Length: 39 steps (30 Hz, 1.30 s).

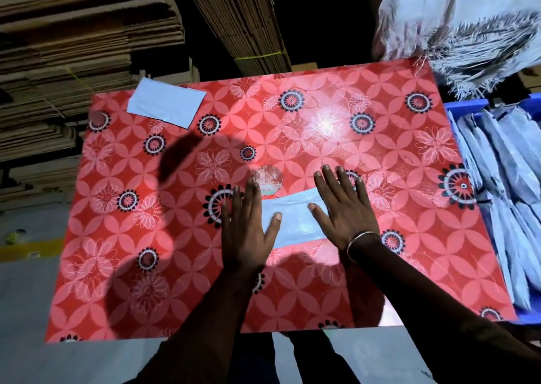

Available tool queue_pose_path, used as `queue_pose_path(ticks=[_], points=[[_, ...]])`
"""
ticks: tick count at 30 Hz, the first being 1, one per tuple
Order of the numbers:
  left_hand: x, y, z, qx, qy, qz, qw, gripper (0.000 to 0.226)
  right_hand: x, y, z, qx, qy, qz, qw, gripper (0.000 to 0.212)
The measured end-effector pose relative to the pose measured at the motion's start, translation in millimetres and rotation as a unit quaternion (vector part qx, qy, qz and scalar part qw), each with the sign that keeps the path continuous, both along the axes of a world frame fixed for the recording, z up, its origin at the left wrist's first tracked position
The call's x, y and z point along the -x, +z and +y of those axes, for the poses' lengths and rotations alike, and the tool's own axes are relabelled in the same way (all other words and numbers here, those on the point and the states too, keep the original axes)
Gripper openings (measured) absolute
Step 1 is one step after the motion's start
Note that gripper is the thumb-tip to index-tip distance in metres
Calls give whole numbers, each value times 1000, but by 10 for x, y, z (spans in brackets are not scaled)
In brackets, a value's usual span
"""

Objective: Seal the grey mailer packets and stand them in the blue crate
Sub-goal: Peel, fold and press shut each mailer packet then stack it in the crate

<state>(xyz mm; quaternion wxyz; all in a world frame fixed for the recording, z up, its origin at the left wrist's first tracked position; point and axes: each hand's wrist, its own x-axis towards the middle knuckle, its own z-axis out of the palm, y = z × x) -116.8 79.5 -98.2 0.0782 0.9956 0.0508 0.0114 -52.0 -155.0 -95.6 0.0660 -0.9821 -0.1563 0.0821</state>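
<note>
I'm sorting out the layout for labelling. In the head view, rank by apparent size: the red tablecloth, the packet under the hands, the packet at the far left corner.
1. Red tablecloth, by far the largest.
2 and 3. Far-corner packet and the packet under the hands: unsure, since both hands cover its ends.

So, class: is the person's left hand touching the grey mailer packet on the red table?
Touching. The head view shows the left hand lying flat with straight fingers, its thumb and palm edge overlapping the grey mailer packet, with no gap visible.

Glossy printed table cover (292, 126); smooth grey plastic packet (292, 219); rough corrugated cardboard stacks (73, 46); blue plastic crate (465, 105).
</note>
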Motion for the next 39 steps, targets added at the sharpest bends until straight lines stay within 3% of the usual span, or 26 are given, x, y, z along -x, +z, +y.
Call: queue_pose_path(ticks=[6, 12, 17, 23, 28, 33, 35, 38, 39], points=[[92, -37, 201, 5, -15, -4, 1000, 75, -10, 6, -268, -12, -36, 4, 999, 68], [148, -28, 390, 13, -35, 55, 998, 72, 33, 92, -404, -39, -50, 35, 997, 65], [50, 101, 461, 116, -41, 36, 992, 70, -117, 330, -262, -84, -29, 42, 995, 63], [-182, 173, 356, 132, -33, 80, 987, 82, -111, 503, -34, 44, 2, 82, 996, 47], [-177, 326, 266, 110, -88, 134, 981, 58, 49, 591, -71, 54, 7, 100, 994, 48], [-113, 398, 235, 123, -108, 158, 974, 45, 191, 655, -132, 52, 4, 132, 990, 37], [-120, 436, 209, 155, -107, 162, 969, 55, 225, 713, -119, 62, 8, 135, 989, 34], [-143, 517, 180, 239, -101, 163, 952, 99, 231, 837, -122, 20, -1, 118, 993, 22], [-154, 544, 183, 264, -99, 165, 945, 103, 218, 876, -144, 1, -7, 104, 995, 18]])
